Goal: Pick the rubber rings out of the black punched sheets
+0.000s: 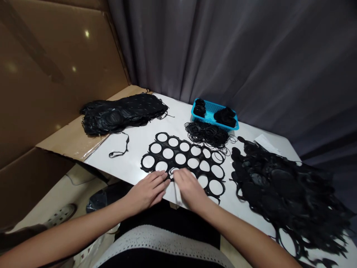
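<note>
A flat black rubber-like sheet (172,160) with rows of round holes lies on the white table in front of me. My left hand (149,190) rests flat on the sheet's near edge, its fingers stretched out and holding nothing. Just to its right, my right hand (191,189) has its fingers curled down and pinched at one of the holes. A thin black ring (172,171) shows at these fingertips, partly hidden by them.
Beyond the sheet lies a heap of thin black rings (208,134), by a blue basket (236,125) holding black bundles. Stacked black sheets (125,111) sit at the left on cardboard (72,143). Black scrap (284,190) is piled at the right, and a loose strip (119,152) lies at left.
</note>
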`<state>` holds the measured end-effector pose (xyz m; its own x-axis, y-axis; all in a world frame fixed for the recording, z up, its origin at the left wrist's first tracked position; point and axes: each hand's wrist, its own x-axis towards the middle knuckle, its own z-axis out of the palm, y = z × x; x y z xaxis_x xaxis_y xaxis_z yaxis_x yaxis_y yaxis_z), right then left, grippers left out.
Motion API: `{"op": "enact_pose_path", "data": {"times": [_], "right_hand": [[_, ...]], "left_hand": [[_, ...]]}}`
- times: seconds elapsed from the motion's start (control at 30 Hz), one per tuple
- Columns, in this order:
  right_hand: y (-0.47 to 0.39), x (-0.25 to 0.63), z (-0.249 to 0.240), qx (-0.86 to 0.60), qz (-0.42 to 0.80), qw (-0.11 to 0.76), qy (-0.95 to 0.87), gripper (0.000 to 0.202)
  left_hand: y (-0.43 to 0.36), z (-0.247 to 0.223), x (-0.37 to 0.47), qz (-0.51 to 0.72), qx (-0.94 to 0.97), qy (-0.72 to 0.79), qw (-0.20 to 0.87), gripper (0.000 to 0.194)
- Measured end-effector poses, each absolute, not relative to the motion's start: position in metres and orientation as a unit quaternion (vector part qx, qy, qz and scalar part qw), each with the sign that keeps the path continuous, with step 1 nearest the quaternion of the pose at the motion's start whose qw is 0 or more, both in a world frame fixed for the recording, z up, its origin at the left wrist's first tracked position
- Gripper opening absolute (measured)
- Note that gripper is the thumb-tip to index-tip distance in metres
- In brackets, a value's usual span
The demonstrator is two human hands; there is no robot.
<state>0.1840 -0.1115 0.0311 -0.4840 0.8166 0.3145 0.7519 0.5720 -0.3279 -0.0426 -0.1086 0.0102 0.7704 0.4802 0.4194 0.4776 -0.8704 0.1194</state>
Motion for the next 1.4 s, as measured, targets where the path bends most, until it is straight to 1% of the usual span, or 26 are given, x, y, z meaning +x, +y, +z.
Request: {"op": "enact_pose_path", "data": {"times": [0.13,0.17,0.2,0.27,0.37,0.43,0.5,0.57,0.67,0.73,0.93,1.0,1.07,1.13,1.23,1.3,1.4], "right_hand": [[-0.052,0.234,0.046,-0.595,0.022,0.268,-0.758,0.022],[-0.038,0.245,0.049,-0.635,0.038,0.283,-0.718,0.018],[-0.026,0.254,0.052,-0.657,0.074,0.304,-0.686,0.016],[-0.014,0.259,0.054,-0.661,0.216,0.359,-0.622,0.019],[-0.018,0.243,0.052,-0.583,0.457,0.416,-0.527,0.03],[-0.028,0.227,0.048,-0.544,0.541,0.413,-0.491,0.035],[-0.038,0.216,0.045,-0.527,0.569,0.383,-0.502,0.032],[-0.047,0.209,0.042,-0.523,0.54,0.338,-0.566,0.026],[-0.056,0.207,0.036,-0.523,0.438,0.3,-0.667,0.017],[-0.058,0.206,0.033,-0.523,0.403,0.304,-0.687,0.015],[-0.056,0.204,0.031,-0.515,0.367,0.315,-0.708,0.011],[-0.059,0.201,0.03,-0.499,0.337,0.318,-0.732,0.013],[-0.067,0.196,0.028,-0.481,0.274,0.309,-0.773,0.014],[-0.073,0.191,0.028,-0.462,0.189,0.272,-0.823,0.012],[-0.064,0.193,0.033,-0.465,0.098,0.22,-0.852,0.017],[-0.041,0.207,0.039,-0.517,0.068,0.233,-0.821,0.019],[0.001,0.25,0.05,-0.605,0.032,0.286,-0.743,0.02]], "left_hand": [[-0.109,0.01,-0.043,0.22,0.943,0.251,0.011,0.031],[-0.11,0.011,-0.044,0.22,0.942,0.252,0.014,0.031],[-0.11,0.013,-0.044,0.222,0.941,0.254,0.019,0.031],[-0.11,0.021,-0.042,0.219,0.939,0.263,0.041,0.029],[-0.1,0.033,-0.036,0.215,0.931,0.278,0.096,0.027],[-0.086,0.036,-0.029,0.224,0.924,0.29,0.108,0.03],[-0.071,0.032,-0.024,0.232,0.923,0.296,0.086,0.033],[-0.058,0.025,-0.023,0.215,0.932,0.286,0.063,0.036],[-0.05,0.015,-0.025,0.171,0.944,0.275,0.056,0.039],[-0.049,0.013,-0.027,0.158,0.946,0.276,0.06,0.04],[-0.051,0.014,-0.028,0.14,0.95,0.274,0.054,0.042],[-0.05,0.014,-0.028,0.137,0.95,0.274,0.051,0.042],[-0.05,0.013,-0.029,0.14,0.949,0.278,0.046,0.043],[-0.049,0.011,-0.031,0.15,0.946,0.283,0.042,0.044],[-0.046,0.008,-0.033,0.169,0.943,0.284,0.035,0.043],[-0.044,0.007,-0.033,0.182,0.942,0.28,0.027,0.043],[-0.041,0.005,-0.032,0.193,0.942,0.275,0.016,0.042]]}}
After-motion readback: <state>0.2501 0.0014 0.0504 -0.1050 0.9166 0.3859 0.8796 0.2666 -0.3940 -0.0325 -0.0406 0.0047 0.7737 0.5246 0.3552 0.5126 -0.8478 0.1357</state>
